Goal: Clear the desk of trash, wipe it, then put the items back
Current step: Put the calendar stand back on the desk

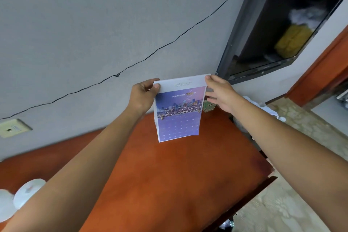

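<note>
Both hands — left hand (144, 93), right hand (218, 91) — pinch the calendar's (178, 111) top corners; set it down squarely near the desk's (169, 175) far edge.

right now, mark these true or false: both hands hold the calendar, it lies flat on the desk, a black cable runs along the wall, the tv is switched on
1. Both hands hold the calendar: true, the left hand and right hand pinch its top corners.
2. It lies flat on the desk: false, it hangs upright above it.
3. A black cable runs along the wall: true.
4. The tv is on: false, its screen is dark.
</note>
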The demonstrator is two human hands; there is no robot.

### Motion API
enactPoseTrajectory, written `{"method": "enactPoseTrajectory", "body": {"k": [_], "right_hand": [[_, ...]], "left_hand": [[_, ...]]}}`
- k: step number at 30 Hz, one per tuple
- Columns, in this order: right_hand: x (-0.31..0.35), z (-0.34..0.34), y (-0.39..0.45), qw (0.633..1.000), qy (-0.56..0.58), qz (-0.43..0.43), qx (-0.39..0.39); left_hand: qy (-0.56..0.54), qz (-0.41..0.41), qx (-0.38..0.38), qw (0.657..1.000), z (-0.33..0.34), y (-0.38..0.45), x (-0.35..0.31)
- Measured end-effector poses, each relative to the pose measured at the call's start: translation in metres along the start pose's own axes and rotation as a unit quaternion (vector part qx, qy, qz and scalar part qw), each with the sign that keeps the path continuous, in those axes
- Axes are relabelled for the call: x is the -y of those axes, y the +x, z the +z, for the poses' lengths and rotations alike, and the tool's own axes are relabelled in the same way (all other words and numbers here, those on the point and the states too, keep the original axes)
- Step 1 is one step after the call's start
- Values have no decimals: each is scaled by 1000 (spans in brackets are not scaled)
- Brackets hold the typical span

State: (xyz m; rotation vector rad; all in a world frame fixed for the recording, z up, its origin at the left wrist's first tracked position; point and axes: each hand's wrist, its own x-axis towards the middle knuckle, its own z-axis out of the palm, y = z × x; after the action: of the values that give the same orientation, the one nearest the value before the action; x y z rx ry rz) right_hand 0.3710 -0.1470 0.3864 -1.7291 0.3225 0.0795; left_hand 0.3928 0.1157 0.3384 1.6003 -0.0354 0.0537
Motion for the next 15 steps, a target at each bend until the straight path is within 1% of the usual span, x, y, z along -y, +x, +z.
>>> {"method": "enactPoseTrajectory", "body": {"k": [3,7,12,15], "right_hand": [[-1,-12,43,1000,1,3,24],[-11,-27,102,997,0,13,70],[-24,-41,162,992,3,39,120],[-34,-45,191,988,4,55,146]], "left_hand": [[-3,-9,-16,1000,19,22,9],[-24,-42,-66,997,45,59,22],[-2,-80,-121,989,71,98,49],[6,-99,-140,985,82,112,68]]}}
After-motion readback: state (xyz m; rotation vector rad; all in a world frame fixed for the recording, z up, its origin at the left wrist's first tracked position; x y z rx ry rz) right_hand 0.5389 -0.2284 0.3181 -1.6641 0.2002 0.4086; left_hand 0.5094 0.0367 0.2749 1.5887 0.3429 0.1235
